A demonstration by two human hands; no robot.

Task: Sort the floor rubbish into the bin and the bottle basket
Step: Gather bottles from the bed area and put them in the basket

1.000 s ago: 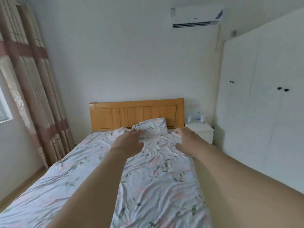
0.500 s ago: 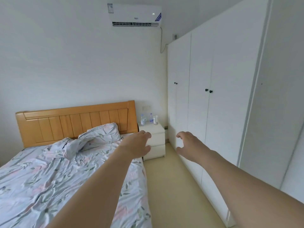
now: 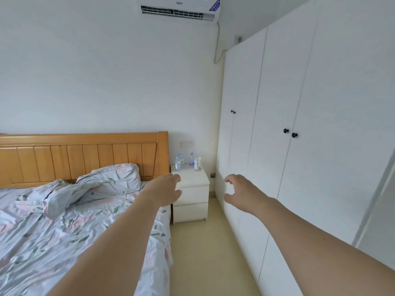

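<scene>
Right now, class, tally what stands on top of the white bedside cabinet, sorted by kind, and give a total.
Clear plastic bottles: 2, one with a blue label, one with a purple cap
Small white carton: 1
White dispenser-like item, kind unclear: 1
Total: 4

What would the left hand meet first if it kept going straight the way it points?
Probably the white nightstand: the left hand, empty with fingers loosely bent, reaches toward its top front corner beside the bed. Depth is unclear from this one view.

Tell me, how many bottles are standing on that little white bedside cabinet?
2 clear bottles on the nightstand: one at its back left, one with a purple label just right of it. A small white container stands beside them; what it is I cannot tell.
</scene>
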